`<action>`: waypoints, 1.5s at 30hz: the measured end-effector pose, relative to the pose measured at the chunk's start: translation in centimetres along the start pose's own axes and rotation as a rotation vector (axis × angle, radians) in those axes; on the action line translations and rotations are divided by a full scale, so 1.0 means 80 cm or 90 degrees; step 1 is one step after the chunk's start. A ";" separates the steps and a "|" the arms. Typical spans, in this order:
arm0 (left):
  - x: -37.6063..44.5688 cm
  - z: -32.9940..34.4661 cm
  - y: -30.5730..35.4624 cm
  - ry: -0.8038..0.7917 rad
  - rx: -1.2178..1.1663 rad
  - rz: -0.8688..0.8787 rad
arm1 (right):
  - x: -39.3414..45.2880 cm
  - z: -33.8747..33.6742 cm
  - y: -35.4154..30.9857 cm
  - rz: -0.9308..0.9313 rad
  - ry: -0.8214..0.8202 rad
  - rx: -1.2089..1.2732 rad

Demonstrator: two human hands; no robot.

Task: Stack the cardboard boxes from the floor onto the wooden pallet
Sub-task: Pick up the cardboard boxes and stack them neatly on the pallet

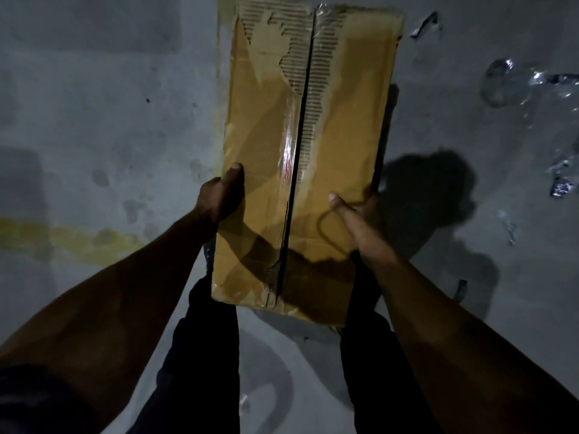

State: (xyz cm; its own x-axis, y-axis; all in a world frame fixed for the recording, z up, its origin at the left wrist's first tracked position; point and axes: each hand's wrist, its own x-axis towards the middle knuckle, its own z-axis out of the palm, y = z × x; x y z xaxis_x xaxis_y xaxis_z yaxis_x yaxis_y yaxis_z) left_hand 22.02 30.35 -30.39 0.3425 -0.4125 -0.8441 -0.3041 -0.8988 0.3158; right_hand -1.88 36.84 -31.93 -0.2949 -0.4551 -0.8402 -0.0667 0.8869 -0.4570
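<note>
A long brown cardboard box fills the middle of the view, held above the grey floor. Its top flaps meet at a dark centre seam, with torn paper and clear tape along it. My left hand grips the box's left edge, thumb on top. My right hand clasps the right edge, thumb lying across the top face. The fingers of both hands are hidden under the box. No wooden pallet is in view.
Grey concrete floor lies all around, with a faded yellow painted line at left. Crumpled clear plastic wrap and small scraps lie at right. My dark trouser legs show below the box.
</note>
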 end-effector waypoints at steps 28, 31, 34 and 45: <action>-0.298 -0.119 0.156 0.109 0.158 0.211 | -0.266 -0.147 -0.223 -0.123 0.101 -0.063; -0.380 -0.146 0.190 0.137 0.139 0.249 | -0.340 -0.193 -0.269 -0.189 0.091 -0.056; -0.455 -0.166 0.215 0.189 0.114 0.302 | -0.403 -0.229 -0.303 -0.264 0.115 -0.044; -0.631 -0.209 0.296 0.232 0.057 0.428 | -0.531 -0.326 -0.403 -0.347 0.198 -0.105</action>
State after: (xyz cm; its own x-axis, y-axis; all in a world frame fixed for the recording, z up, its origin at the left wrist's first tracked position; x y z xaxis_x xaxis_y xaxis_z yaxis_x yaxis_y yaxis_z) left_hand 12.40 27.39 26.97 0.3245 -0.9028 -0.2823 -0.6158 -0.4281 0.6615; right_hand -12.04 29.59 26.11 -0.4378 -0.8214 -0.3656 -0.4234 0.5471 -0.7221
